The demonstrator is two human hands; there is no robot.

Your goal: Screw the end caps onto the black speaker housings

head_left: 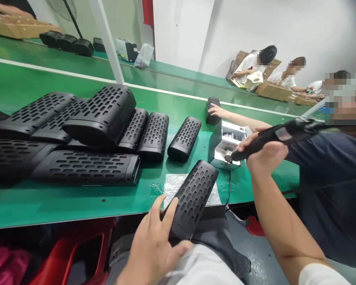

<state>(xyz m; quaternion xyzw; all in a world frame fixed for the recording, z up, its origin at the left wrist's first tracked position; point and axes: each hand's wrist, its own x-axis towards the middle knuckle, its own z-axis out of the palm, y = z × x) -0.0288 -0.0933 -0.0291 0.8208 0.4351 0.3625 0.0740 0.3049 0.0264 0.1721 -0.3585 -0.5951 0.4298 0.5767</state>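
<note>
My left hand [154, 233] grips the lower end of a black slotted housing [195, 194], fingers along its left side and thumb by its bottom edge. The housing lies tilted over the table's front edge, partly on a clear plastic-wrapped pad [173, 183]. In my right hand [265, 156] is a black electric screwdriver [280, 136], held nearly level. Its tip points left, at the front of a silver box-shaped screw feeder [219, 148]; I cannot tell whether a screw sits on the tip.
Several similar black housings [101, 114] are piled on the green table [62, 206] to the left. One housing [184, 138] stands behind the pad. A co-worker's hand [218, 112] touches another housing [213, 103] beyond the feeder. A red chair [62, 257] is below left.
</note>
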